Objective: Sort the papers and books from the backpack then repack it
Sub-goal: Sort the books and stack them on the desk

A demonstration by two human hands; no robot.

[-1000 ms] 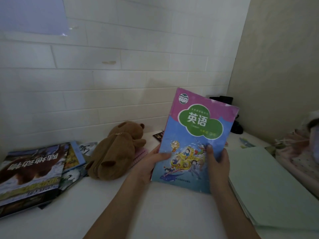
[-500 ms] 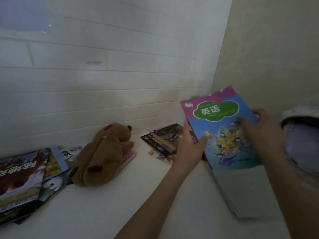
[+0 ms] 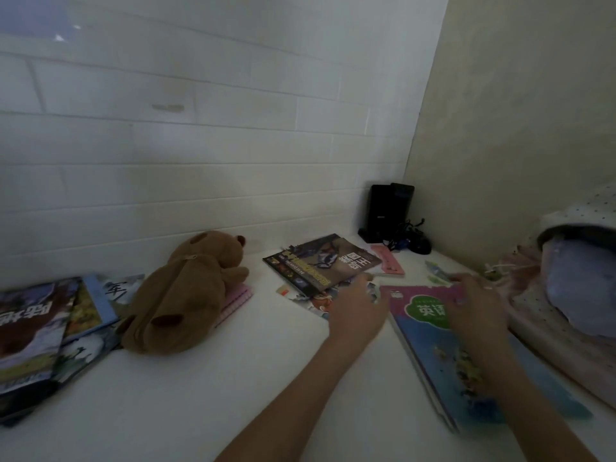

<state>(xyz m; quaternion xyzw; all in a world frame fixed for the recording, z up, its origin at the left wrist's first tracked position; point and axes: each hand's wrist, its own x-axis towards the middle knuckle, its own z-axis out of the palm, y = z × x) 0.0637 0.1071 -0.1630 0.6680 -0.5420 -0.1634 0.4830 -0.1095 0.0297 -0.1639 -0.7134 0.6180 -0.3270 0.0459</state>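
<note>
The English textbook (image 3: 430,345), pink on top and blue below with a green cloud label, lies flat on a pile at the right of the white desk (image 3: 200,395). My right hand (image 3: 476,311) lies palm down on its cover, fingers reaching over the far edge. My left hand (image 3: 356,311) hovers at the book's top left corner with fingers apart, over a colourful comic (image 3: 316,303). A dark picture book (image 3: 320,261) lies just beyond. At the far right sits a pink dotted fabric bag (image 3: 566,295), probably the backpack.
A brown plush bear (image 3: 186,295) lies on a pink notebook (image 3: 236,300) left of centre. A stack of picture books (image 3: 36,328) sits at the left edge. A black device with cables (image 3: 388,208) stands in the corner beside a pink strip (image 3: 388,261).
The textbook went from upright in both hands to the right and down, and now lies flat on the pile. My left hand has come off it.
</note>
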